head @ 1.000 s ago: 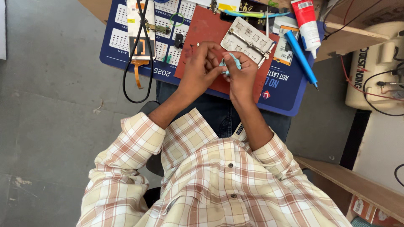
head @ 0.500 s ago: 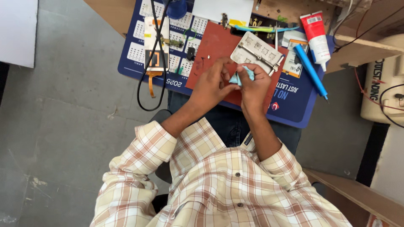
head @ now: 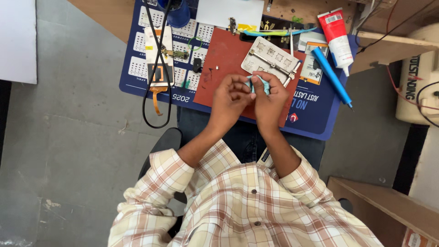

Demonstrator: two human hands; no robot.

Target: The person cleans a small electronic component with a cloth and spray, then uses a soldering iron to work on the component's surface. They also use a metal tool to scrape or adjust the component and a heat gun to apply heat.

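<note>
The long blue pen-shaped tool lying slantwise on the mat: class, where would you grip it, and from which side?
Grip the long blue pen-shaped tool at mid-barrel, from above: it lies flat and slanted, thin tip toward the mat's edge, and the red-and-white tube crowds its upper end.

- Even, soft daylight fills the scene — bright, with nothing blown out or lost in murk.
- Shadows are faint: a weak one under the left hand (head: 230,98) and right hand (head: 267,98) on the red mat (head: 224,55).
- Mild sheen on the white tube (head: 336,34) and on the blue mat (head: 315,114).
- Focus is sharp at the centre; the plaid shirt (head: 242,206) is crisp.
- Wide-angle stretch bends the edges — the grey floor (head: 68,160) spreads outward.
</note>
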